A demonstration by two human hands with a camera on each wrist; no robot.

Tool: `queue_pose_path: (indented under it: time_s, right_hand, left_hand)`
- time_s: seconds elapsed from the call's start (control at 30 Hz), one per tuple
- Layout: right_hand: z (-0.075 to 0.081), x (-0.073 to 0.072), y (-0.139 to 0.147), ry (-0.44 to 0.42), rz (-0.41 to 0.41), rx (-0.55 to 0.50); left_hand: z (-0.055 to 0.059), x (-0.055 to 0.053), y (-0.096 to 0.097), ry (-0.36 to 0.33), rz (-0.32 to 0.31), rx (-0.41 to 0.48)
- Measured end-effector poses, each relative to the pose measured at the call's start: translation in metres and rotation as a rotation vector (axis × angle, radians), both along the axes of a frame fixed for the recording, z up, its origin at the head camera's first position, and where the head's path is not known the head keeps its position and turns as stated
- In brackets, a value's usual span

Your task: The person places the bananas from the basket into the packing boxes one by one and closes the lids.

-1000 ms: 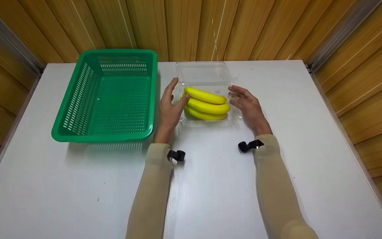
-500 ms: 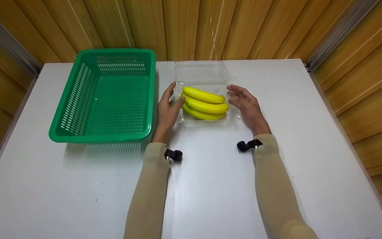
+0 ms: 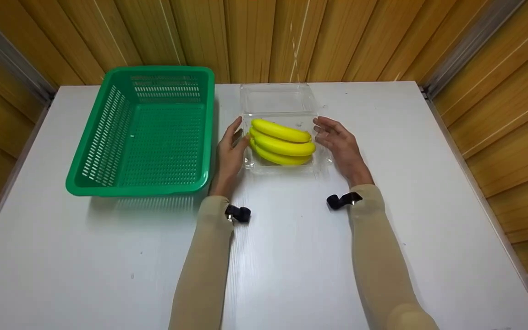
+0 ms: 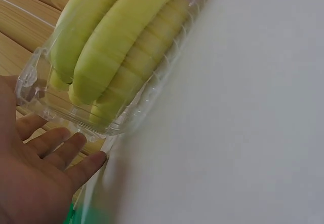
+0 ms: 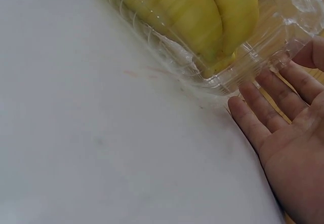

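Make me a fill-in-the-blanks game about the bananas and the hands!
1. The bananas lie in a clear plastic ____.
2. The basket beside it is coloured ____.
3. The left hand and right hand are on either side of the box, and their fingers are ____, not curled.
4. The box lid is ____.

Missing words: box; green; straight; open

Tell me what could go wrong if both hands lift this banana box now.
The clear clamshell box looks thin, so a squeeze from the left hand and right hand might buckle it. Its lid lies open behind, so the bananas could roll out if it tips.
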State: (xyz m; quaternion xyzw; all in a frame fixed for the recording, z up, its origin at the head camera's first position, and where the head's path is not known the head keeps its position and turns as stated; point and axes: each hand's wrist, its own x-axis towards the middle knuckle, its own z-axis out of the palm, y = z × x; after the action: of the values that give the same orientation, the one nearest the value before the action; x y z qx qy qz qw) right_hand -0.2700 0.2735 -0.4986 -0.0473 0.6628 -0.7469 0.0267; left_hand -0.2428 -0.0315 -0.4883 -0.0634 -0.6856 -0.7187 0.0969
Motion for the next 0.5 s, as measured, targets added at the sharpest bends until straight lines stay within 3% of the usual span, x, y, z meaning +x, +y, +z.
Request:
queue_pose_path:
  time_s: [0.5]
  right_hand:
    - [0.0019,0.0014,0.0,0.018,-0.011,0.018]
  left_hand:
    - [-0.0069,-0.0016,-0.0008,-0.071,-0.02,0.092]
